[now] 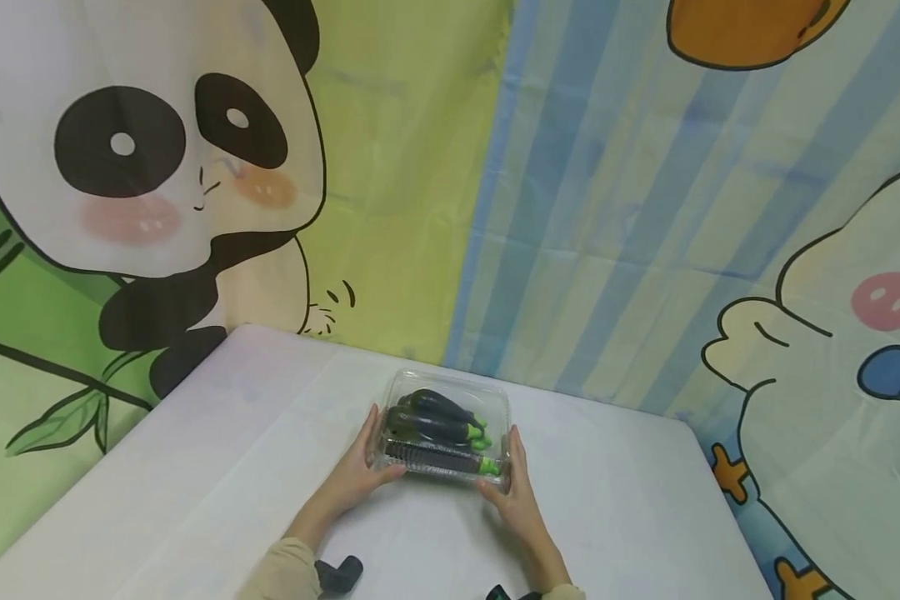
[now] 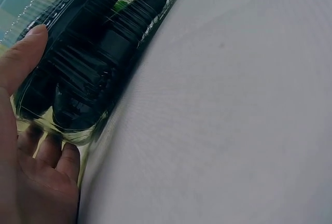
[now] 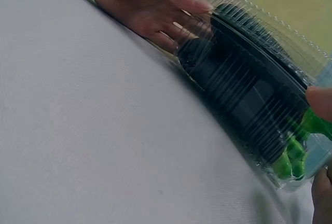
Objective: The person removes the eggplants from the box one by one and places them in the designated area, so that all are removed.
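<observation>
A clear plastic clamshell box (image 1: 487,393) with ribbed sides lies between both hands, its bottom edge right at the white tabletop. Inside are several dark purple eggplants (image 1: 437,407) with bright green stem ends turned to the right. The left hand (image 1: 354,477) grips the box's left end, thumb on the near side; the left wrist view shows the fingers of this hand (image 2: 52,169) curled under the lower edge. At the opposite end, the right hand (image 1: 523,500) holds the box, thumb toward the front. Its thumb (image 3: 320,102) shows in the right wrist view, pressed near the stems.
A white table (image 1: 622,500) stretches around the box. Behind it hangs a curtain (image 1: 390,167) printed with a panda and other cartoon figures. Dark wrist-worn devices (image 1: 339,575) show near the sleeves at the bottom.
</observation>
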### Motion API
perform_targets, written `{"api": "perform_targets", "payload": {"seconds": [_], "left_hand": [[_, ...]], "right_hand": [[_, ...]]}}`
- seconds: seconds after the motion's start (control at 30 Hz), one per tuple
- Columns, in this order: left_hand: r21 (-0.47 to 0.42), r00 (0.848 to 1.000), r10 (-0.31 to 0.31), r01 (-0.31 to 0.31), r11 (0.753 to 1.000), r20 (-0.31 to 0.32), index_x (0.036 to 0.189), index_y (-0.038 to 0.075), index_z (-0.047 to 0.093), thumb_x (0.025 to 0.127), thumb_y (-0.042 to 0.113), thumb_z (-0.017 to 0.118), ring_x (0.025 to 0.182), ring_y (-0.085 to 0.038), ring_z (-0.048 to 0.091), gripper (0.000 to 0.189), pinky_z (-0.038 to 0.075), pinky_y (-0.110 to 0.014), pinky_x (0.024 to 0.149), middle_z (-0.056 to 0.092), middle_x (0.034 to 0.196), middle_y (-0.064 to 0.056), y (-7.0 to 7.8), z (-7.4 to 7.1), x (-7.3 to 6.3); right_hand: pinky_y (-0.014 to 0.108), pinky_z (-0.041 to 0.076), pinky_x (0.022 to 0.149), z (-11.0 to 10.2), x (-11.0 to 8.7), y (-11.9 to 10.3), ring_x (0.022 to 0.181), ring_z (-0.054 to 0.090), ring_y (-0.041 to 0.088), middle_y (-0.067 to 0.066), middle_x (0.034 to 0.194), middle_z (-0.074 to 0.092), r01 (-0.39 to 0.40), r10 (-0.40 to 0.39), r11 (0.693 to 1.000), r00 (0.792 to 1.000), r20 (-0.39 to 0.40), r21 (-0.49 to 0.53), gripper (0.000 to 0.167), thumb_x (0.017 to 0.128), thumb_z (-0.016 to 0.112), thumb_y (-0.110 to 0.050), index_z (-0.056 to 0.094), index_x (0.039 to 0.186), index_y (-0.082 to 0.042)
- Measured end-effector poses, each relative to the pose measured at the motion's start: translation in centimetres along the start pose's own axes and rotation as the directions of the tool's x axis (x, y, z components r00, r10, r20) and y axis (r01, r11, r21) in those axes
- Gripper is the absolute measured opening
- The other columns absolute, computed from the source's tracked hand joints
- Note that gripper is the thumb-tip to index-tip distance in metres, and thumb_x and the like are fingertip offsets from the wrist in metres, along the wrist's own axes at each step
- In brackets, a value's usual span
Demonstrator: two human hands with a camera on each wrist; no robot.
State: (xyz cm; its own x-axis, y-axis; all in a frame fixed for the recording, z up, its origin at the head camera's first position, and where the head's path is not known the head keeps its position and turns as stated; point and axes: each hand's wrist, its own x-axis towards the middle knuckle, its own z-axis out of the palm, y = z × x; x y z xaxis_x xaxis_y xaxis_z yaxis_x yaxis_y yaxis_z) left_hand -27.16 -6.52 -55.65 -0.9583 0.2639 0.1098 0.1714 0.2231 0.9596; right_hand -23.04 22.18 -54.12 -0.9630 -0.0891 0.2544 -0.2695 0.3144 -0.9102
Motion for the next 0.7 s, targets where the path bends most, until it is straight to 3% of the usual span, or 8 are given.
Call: {"api": "perform_targets", "payload": {"seconds": [0.43, 0.7], "left_hand": [[-0.026, 1.0, -0.011, 0.011, 1.0, 0.0, 0.154, 0.025, -0.003, 0.076, 0.028, 0.08, 0.147, -0.036, 0.005, 0.114, 0.021, -0.065, 0.111, 0.004, 0.162, -0.004, 0.3, -0.2, 0.2], [-0.053, 1.0, 0.002, -0.002, 0.999, -0.005, 0.154, 0.023, -0.003, 0.077, 0.024, 0.08, 0.147, -0.036, 0.005, 0.113, 0.02, -0.066, 0.111, 0.005, 0.162, -0.004, 0.3, 0.0, 0.2]], "right_hand": [[0.06, 0.01, 0.117, 1.1, 0.0, -0.2, 0.148, 0.006, 0.035, 0.011, 0.161, 0.006, -0.01, 0.002, 0.998, 0.99, -0.141, -0.056, 0.089, 0.083, 0.066, -0.023, 0.013, 0.153, -0.007], [0.051, 0.009, 0.119, 1.5, -0.3, -1.2, 0.148, 0.009, 0.033, 0.014, 0.16, 0.011, -0.042, 0.03, 0.997, 0.983, -0.179, -0.065, 0.084, 0.082, 0.061, -0.014, 0.016, 0.151, -0.002]]}}
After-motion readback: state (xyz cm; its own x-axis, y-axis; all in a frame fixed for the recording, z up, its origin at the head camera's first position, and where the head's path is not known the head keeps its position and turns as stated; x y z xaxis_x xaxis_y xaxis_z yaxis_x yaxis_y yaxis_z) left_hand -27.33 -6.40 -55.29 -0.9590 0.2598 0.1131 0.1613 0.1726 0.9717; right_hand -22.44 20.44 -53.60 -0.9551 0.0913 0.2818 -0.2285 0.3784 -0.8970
